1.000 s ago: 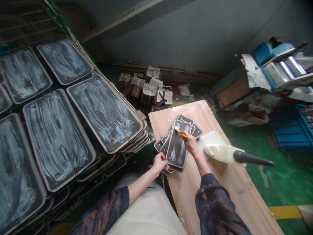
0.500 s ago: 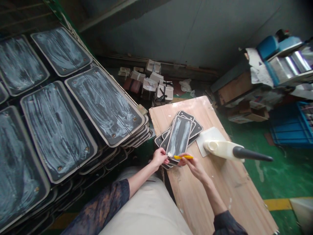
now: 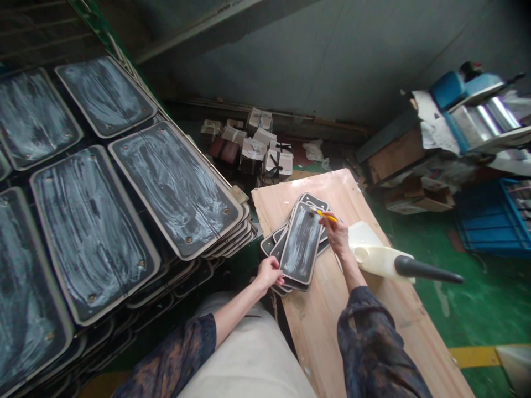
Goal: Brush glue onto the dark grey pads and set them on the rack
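A small stack of dark rounded panels (image 3: 302, 243) lies on a wooden board (image 3: 352, 320). The top panel is streaked with white paste. My left hand (image 3: 267, 273) pinches the near left corner of the stack. My right hand (image 3: 338, 232) is closed on a yellow-handled brush (image 3: 324, 214), whose tip rests at the far end of the top panel.
A white bottle with a long black spout (image 3: 398, 263) lies on the board to the right. Large paste-smeared panels (image 3: 174, 190) are piled in stacks at left. Small ribboned boxes (image 3: 257, 146) sit on the floor beyond. Blue crates (image 3: 493, 215) and a machine stand at right.
My right hand has carried the brush from the near end of the top panel up to its far end. My left hand has stayed on the corner.
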The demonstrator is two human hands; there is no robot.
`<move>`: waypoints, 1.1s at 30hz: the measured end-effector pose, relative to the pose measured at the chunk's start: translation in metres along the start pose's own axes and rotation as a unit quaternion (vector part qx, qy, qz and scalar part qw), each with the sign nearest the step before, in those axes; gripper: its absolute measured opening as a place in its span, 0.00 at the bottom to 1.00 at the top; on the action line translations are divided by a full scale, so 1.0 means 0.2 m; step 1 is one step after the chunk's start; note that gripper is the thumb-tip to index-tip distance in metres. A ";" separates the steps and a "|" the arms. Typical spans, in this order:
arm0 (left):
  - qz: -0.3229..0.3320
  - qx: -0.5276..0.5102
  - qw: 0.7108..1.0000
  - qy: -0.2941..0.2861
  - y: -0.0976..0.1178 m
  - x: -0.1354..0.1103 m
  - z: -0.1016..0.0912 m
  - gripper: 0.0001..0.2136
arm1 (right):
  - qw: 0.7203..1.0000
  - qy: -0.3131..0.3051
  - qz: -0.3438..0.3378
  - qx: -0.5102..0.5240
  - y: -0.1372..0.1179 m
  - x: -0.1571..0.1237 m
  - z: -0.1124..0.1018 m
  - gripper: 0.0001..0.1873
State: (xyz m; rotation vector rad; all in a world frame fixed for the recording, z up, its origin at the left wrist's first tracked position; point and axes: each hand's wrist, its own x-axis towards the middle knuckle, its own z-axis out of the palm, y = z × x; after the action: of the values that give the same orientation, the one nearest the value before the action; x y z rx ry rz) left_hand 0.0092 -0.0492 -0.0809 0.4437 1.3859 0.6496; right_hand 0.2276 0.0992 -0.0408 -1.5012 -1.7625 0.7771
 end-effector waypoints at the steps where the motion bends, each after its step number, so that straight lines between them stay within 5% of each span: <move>1: 0.000 -0.001 1.000 0.002 0.00 0.00 0.00 0.12 | 0.999 -0.002 -0.021 -0.027 0.00 0.02 0.01 0.18; 8: -0.001 -0.010 1.000 0.009 0.00 -0.01 0.01 0.11 | 0.987 -0.062 -0.075 -0.124 0.00 0.02 0.06 0.16; 14: -0.003 -0.021 1.000 0.005 0.00 -0.02 0.01 0.12 | 0.985 -0.140 -0.037 -0.092 -0.10 -0.13 -0.06 0.14; 17: 0.000 -0.021 1.000 0.004 0.00 -0.02 0.00 0.12 | 0.994 -0.103 -0.010 -0.042 -0.12 -0.07 -0.08 0.15; 23: -0.003 -0.020 1.000 0.007 -0.01 -0.01 0.01 0.11 | 0.990 -0.051 -0.049 -0.124 -0.04 0.07 0.02 0.18; 33: -0.023 -0.055 0.998 -0.010 -0.03 -0.02 0.01 0.12 | 0.984 -0.115 -0.031 -0.131 -0.17 -0.46 0.03 0.16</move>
State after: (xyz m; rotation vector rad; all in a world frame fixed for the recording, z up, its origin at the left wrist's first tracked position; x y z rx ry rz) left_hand 0.0113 -0.0557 -0.0823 0.3292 1.3303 0.6773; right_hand 0.2128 0.0022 -0.0278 -1.5657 -2.1432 0.7325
